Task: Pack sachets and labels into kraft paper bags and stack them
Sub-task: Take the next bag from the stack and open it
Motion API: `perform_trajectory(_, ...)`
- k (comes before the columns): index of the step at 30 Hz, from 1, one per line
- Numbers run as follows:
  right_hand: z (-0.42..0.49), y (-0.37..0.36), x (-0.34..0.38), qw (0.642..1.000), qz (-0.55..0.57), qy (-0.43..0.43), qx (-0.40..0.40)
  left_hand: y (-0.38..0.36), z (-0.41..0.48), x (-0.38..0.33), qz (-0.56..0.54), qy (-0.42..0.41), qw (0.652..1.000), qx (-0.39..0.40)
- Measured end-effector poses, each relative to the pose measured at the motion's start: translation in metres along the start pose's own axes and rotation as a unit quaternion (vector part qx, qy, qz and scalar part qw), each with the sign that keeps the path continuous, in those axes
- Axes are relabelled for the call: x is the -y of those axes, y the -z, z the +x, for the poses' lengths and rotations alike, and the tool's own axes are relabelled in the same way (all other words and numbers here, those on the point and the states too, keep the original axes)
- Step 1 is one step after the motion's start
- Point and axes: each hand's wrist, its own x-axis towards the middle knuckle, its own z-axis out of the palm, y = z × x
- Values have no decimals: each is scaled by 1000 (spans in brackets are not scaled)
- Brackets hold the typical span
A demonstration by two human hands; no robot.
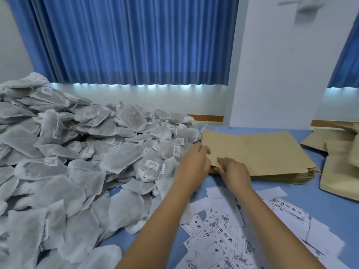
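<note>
A stack of flat kraft paper bags (258, 154) lies on the blue table, right of centre. My left hand (194, 162) pinches the near left corner of the top bag, fingers curled over its edge. My right hand (235, 171) grips the same corner from the front, thumb on top. A big heap of white mesh sachets (77, 152) with small string tags fills the left half of the table. Printed white paper labels (242, 230) lie scattered in front, under my forearms.
More kraft bags (338, 171) lie loosely at the right edge, some blurred. Bare blue table (303, 195) shows between the stack and the labels. Blue curtains (136, 39) and a white wall stand behind the table.
</note>
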Motion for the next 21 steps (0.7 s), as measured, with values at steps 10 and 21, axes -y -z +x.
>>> perform_trajectory(10, -30, 10, -12, 979, 165, 30, -115, -52, -33, 13, -10, 98, 995, -28)
perform_trajectory(21, -58, 68, -95, 938, 156, -274, -142, -43, -32, 15, -446, 140, 872, -150)
